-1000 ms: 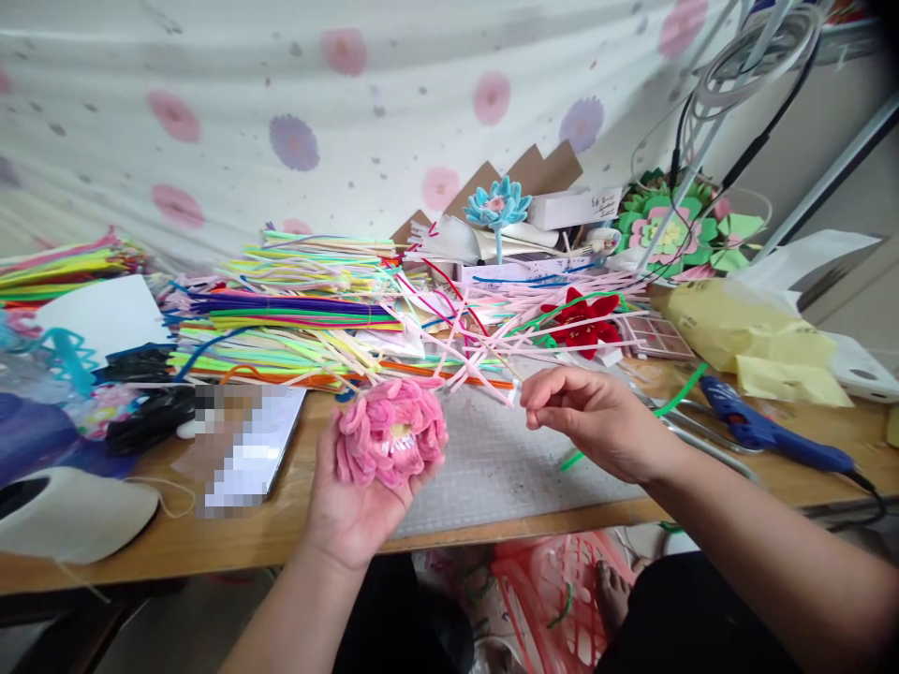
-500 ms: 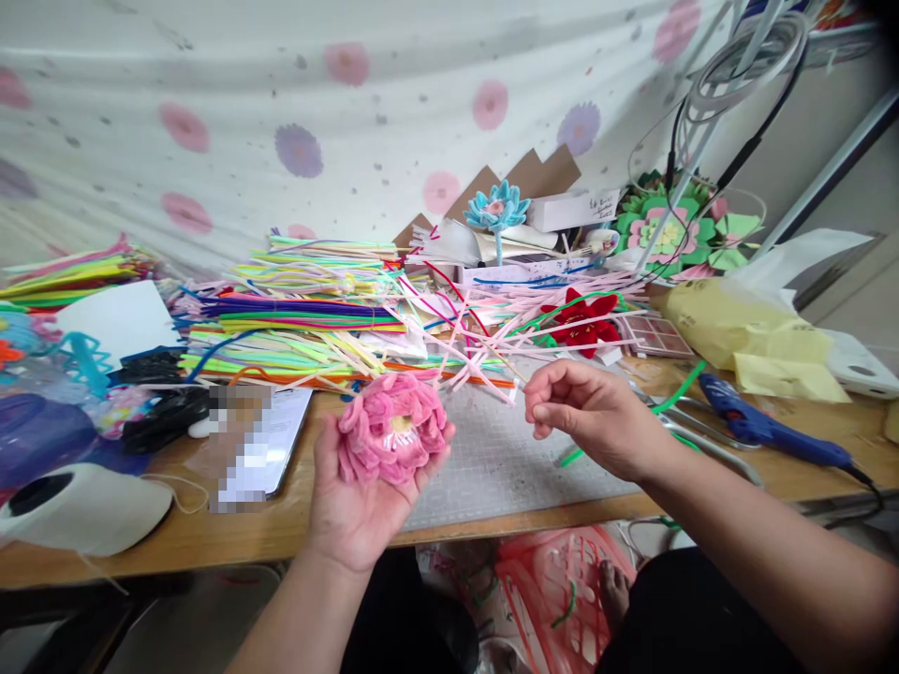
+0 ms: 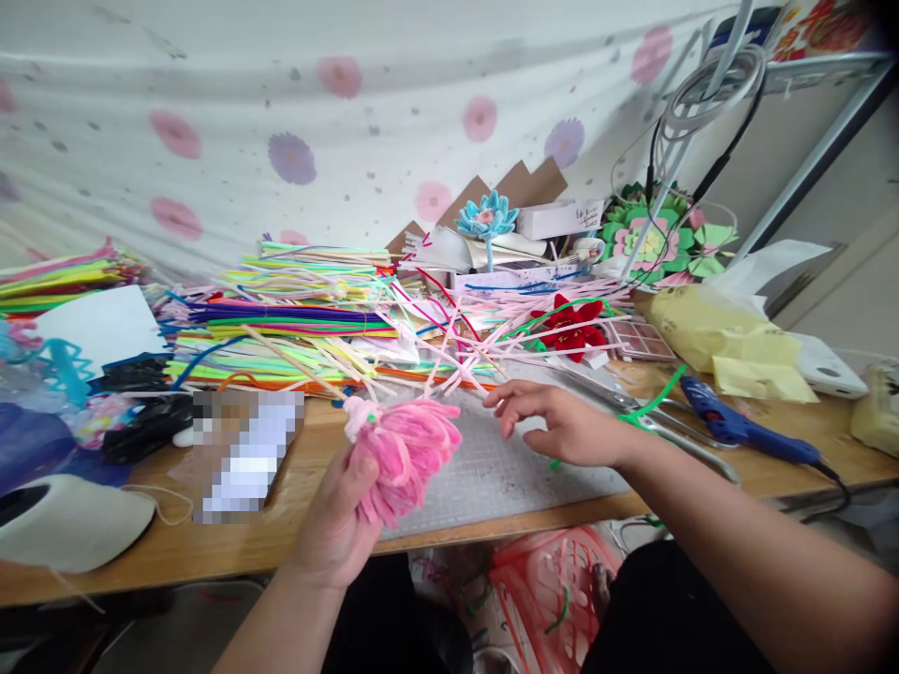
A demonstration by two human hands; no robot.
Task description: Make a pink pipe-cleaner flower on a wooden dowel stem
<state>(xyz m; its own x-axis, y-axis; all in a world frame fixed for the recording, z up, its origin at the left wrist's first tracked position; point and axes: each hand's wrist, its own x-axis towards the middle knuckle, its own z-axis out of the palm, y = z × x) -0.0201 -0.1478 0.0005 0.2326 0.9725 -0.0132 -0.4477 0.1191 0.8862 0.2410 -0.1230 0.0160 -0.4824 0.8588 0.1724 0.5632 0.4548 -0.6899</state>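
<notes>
Where the pink flower (image 3: 414,449) is: near seven o'clock from the middle of the view, lying sideways in the left hand, its pale base toward ten o'clock and its petals toward four.
Left hand (image 3: 341,520): closed around the flower, with the thumb near the base.
Right hand (image 3: 552,426): at four o'clock, well apart from the flower, above the grey mat (image 3: 464,482); its fingers are loosely bent, with a moderately wide gap to the thumb.
Scissors (image 3: 600,390): just beyond the right hand, with a green strip (image 3: 658,396) across them.
Blue glue gun (image 3: 748,429): between three and four o'clock, on the worktop (image 3: 211,552).
Red flower (image 3: 567,329): at three o'clock.
Blue flower (image 3: 486,217): at one o'clock, upright.
Coloured bundles (image 3: 295,320): at nine o'clock.
White spool (image 3: 84,524): at eight o'clock.
</notes>
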